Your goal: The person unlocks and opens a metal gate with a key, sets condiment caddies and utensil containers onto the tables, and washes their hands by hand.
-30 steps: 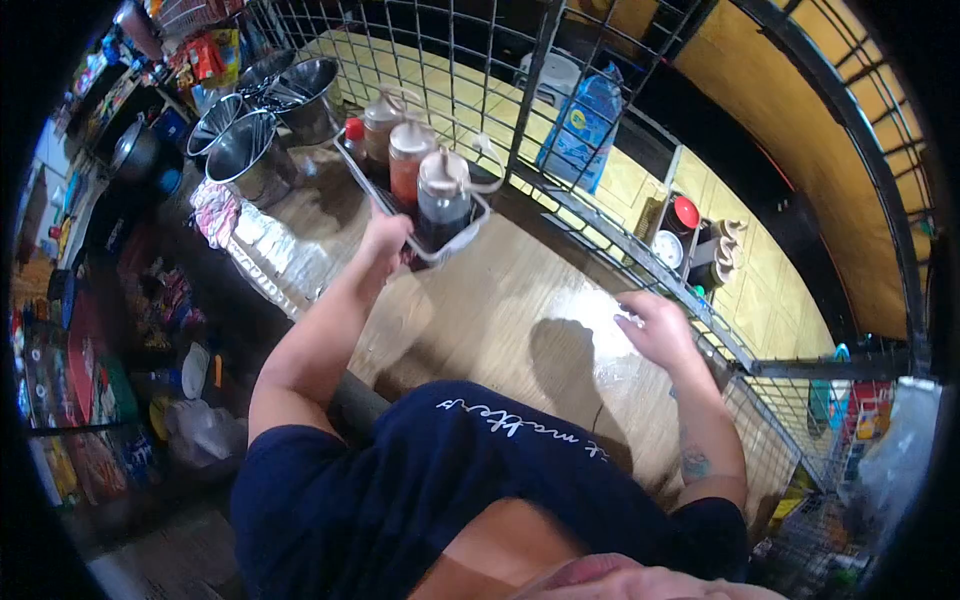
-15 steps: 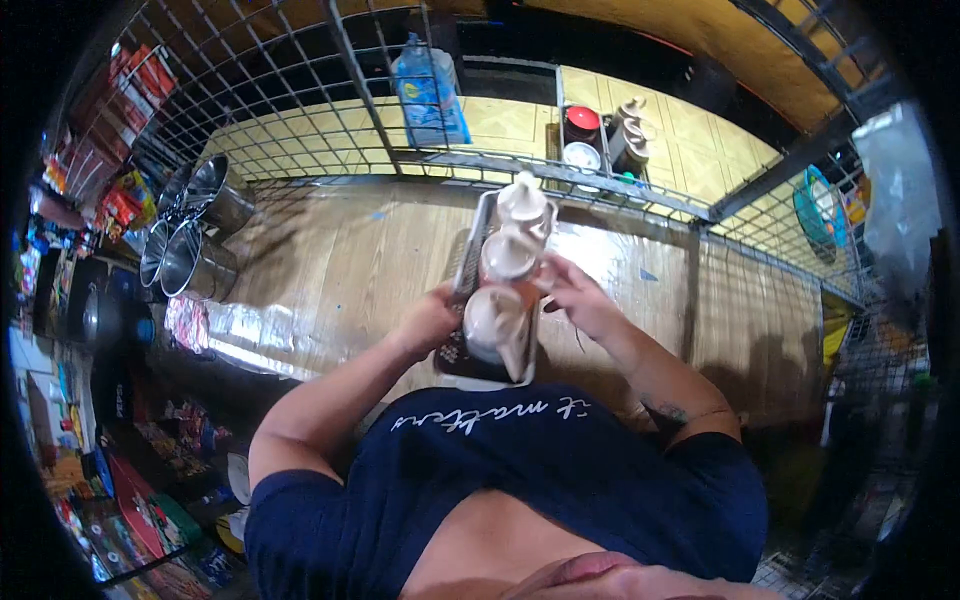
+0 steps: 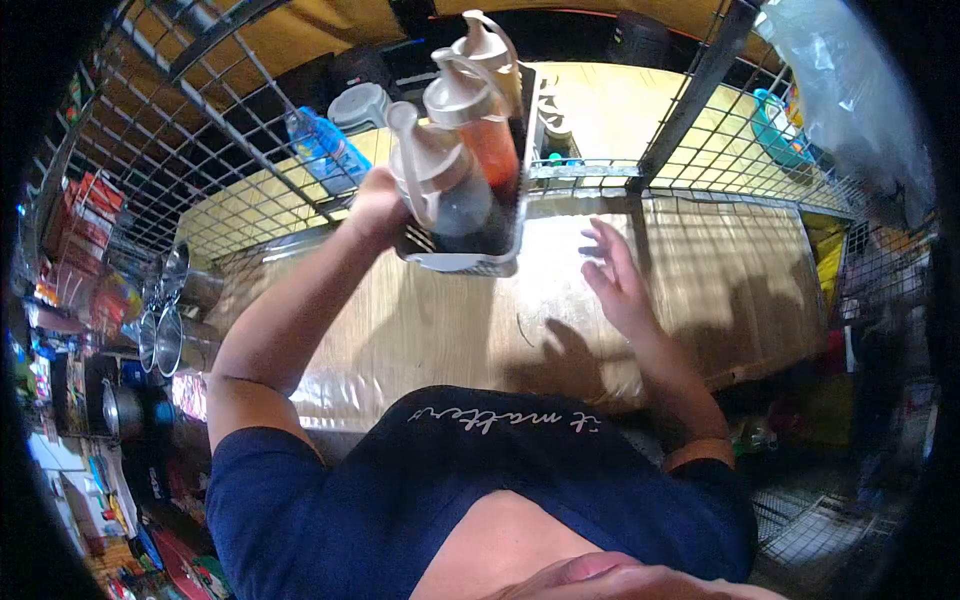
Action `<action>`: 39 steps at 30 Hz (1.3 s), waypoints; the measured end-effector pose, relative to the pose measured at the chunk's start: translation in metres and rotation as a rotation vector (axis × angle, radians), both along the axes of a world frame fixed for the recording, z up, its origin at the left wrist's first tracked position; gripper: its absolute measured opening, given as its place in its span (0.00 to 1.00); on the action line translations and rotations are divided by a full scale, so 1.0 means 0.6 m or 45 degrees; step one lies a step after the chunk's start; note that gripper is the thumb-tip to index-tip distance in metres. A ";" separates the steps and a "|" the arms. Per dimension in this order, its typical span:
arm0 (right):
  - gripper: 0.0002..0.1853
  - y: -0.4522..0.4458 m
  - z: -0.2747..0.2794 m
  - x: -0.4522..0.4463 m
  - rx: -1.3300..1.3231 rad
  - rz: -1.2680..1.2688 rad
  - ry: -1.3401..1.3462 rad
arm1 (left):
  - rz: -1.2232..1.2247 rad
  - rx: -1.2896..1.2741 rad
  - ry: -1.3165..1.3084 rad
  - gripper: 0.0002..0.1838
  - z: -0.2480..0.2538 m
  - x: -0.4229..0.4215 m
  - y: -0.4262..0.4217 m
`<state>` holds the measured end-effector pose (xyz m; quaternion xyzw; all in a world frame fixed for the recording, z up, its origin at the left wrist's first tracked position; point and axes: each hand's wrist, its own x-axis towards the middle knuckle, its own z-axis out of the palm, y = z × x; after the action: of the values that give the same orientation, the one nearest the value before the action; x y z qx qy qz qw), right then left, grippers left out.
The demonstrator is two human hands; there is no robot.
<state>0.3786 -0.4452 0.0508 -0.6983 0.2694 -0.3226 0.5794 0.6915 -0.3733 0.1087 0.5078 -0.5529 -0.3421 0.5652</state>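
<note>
My left hand point(image 3: 380, 208) is wrapped round the left side of a small plastic basket point(image 3: 462, 263) and holds it raised above the wooden counter, at the opening in the wire grille. Three squeeze bottles with pale nozzle caps stand in the basket. The nearest squeeze bottle point(image 3: 465, 212) has dark contents, the middle bottle point(image 3: 492, 150) has orange-red contents, and the far bottle point(image 3: 487, 45) is partly hidden. To the right of the basket, apart from it, my right hand point(image 3: 617, 278) hangs over the counter with its fingers apart and nothing in them.
Wire grille point(image 3: 240, 130) borders the wooden counter point(image 3: 400, 330). Beyond it, a yellowish ledge point(image 3: 610, 110) bears a blue plastic pack point(image 3: 330, 150) and a lidded tub point(image 3: 360, 107). Metal buckets point(image 3: 168, 335) stand at left. A clear plastic bag point(image 3: 835, 70) hangs at upper right.
The basket of bottles has risen and moved forward, away from my body, in my left hand. My right hand has let go of it and moved off to the right.
</note>
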 end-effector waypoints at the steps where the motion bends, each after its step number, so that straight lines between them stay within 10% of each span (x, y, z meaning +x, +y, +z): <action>1: 0.30 0.000 -0.019 -0.016 0.000 -0.012 -0.006 | -0.015 0.161 0.218 0.18 0.001 0.011 -0.016; 4: 0.29 -0.003 -0.066 -0.064 0.032 -0.047 0.189 | 0.049 0.259 0.346 0.18 0.031 0.012 -0.059; 9: 0.31 -0.014 -0.135 -0.137 -0.925 -0.260 0.592 | 0.070 0.340 0.739 0.12 -0.014 0.143 -0.181; 14: 0.32 0.008 -0.163 -0.183 -0.734 -0.444 0.869 | 0.344 0.392 0.651 0.13 -0.085 0.235 -0.277; 23: 0.37 -0.015 -0.169 -0.159 -0.918 -0.475 0.760 | 1.042 0.574 -0.228 0.09 -0.322 0.340 -0.371; 34: 0.38 -0.016 -0.170 -0.152 -0.908 -0.448 0.848 | 0.688 0.831 -0.234 0.10 -0.473 0.374 -0.392; 39: 0.38 -0.014 -0.163 -0.153 -0.868 -0.430 0.857 | 0.378 1.129 -0.130 0.32 -0.443 0.308 -0.386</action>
<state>0.2865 -0.4538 -0.0469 -0.8597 0.4297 -0.2383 0.1394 0.8764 -0.6047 -0.1571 0.7900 -0.3019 -0.4353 0.3086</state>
